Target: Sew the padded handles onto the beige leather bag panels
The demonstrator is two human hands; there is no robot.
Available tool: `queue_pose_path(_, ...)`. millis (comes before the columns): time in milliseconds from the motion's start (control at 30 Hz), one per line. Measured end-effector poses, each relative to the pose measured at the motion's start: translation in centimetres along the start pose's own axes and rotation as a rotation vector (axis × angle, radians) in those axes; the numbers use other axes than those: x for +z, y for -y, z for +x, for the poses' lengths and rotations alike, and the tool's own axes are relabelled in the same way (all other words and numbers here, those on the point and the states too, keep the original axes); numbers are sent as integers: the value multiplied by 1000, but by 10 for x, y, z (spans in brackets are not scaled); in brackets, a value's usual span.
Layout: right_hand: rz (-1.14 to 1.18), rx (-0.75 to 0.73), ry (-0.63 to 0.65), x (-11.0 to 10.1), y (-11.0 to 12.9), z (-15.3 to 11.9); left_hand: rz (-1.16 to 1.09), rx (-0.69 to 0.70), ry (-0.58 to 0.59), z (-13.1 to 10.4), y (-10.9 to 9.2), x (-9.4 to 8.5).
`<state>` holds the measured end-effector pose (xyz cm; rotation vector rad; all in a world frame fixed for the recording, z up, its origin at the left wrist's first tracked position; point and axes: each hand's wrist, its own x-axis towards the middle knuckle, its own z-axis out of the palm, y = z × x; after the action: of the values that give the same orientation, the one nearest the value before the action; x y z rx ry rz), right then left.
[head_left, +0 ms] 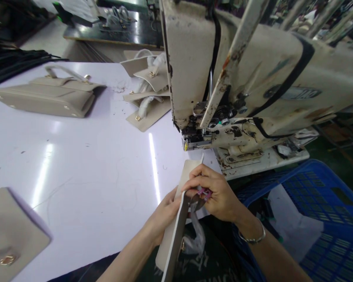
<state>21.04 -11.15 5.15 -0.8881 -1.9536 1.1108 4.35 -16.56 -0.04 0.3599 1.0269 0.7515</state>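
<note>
At the far left edge of the white counter point(85, 168) lies a beige bag panel with a gold ring point(11, 231). Farther back rests a finished beige handbag point(51, 96) on its side, and right of it a heap of beige flap pieces point(148, 96). At the counter's near edge the left hand point(164, 213) grips a long beige panel point(178, 227) from the side, holding it on edge. The right hand point(216, 194), a bangle on its wrist, is closed around small pink-handled thread snips point(202, 194) touching the panel's top. Just above stands the worn sewing machine point(253, 74). A blue plastic crate point(320, 211) sits at the right.
</note>
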Motion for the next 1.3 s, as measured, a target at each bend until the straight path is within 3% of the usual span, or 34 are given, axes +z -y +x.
queue_pose_path(133,-36,57,-114,-2,0,3,183,200,-125,-15,-32,-17)
queue_pose_path(267,-158,115,-80,1,4,7,433,313,11,-35,-69,-30)
queue_pose_path(367,-197,133,-24,7,7,12,799,409,-27,-39,-77,-26)
queue_pose_path(433,-172,113,-34,10,8,17,884,401,-40,-35,-75,-22)
queue_pose_path(667,-81,50,-320,9,11,21,340,140,88,-30,-69,-26)
queue_pose_path(833,-56,134,-375,6,7,14,129,96,102,-31,-70,-33)
queue_pose_path(1133,-48,226,-387,6,-5,7,118,125,74,-32,-70,-42)
queue_pose_path(1233,-36,259,-402,7,-15,-1,193,118,79,-33,-75,-60)
queue_pose_path(1300,-33,288,-395,9,-23,-8,360,147,72,-26,-82,-79)
